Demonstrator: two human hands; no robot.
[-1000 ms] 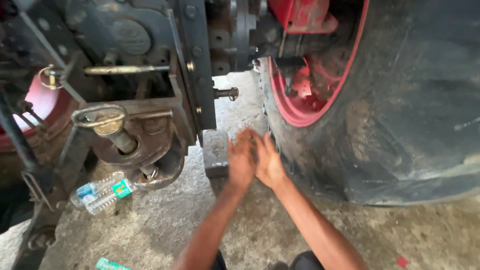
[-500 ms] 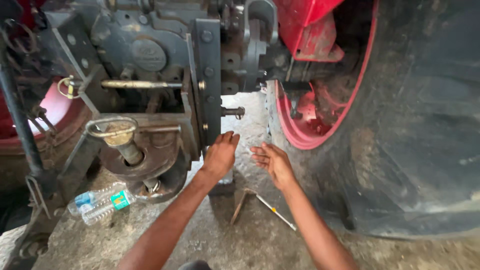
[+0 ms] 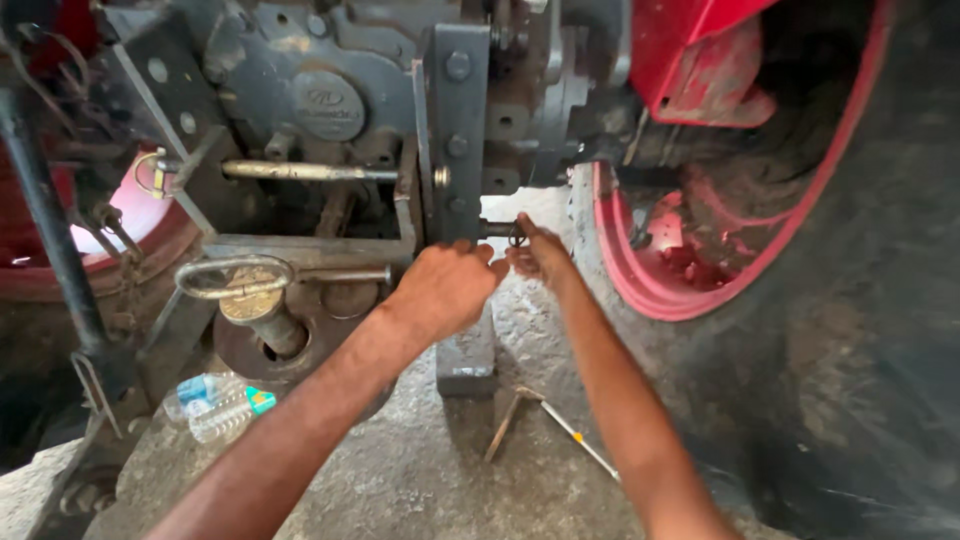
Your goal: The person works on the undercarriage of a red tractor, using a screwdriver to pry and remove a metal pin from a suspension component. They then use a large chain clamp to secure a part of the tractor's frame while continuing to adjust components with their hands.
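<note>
On the concrete floor point(image 3: 400, 470) nearest the camera lay a thin metal rod tool point(image 3: 570, 432) and a plastic water bottle point(image 3: 215, 400), both untouched. Above them, the left hand point(image 3: 445, 285) was curled closed against the grey vertical bracket point(image 3: 458, 130); what it gripped could not be told. Just beside it, the right hand point(image 3: 540, 255) pinched the dark pin point(image 3: 500, 229) jutting from the bracket. The pin appeared still seated, its removal unfinished. Beyond stood the red wheel rim point(image 3: 690, 290).

Both forearms are bare, with no sleeves, gloves or, seemingly, rings on either hand point(image 3: 445, 285)
</note>
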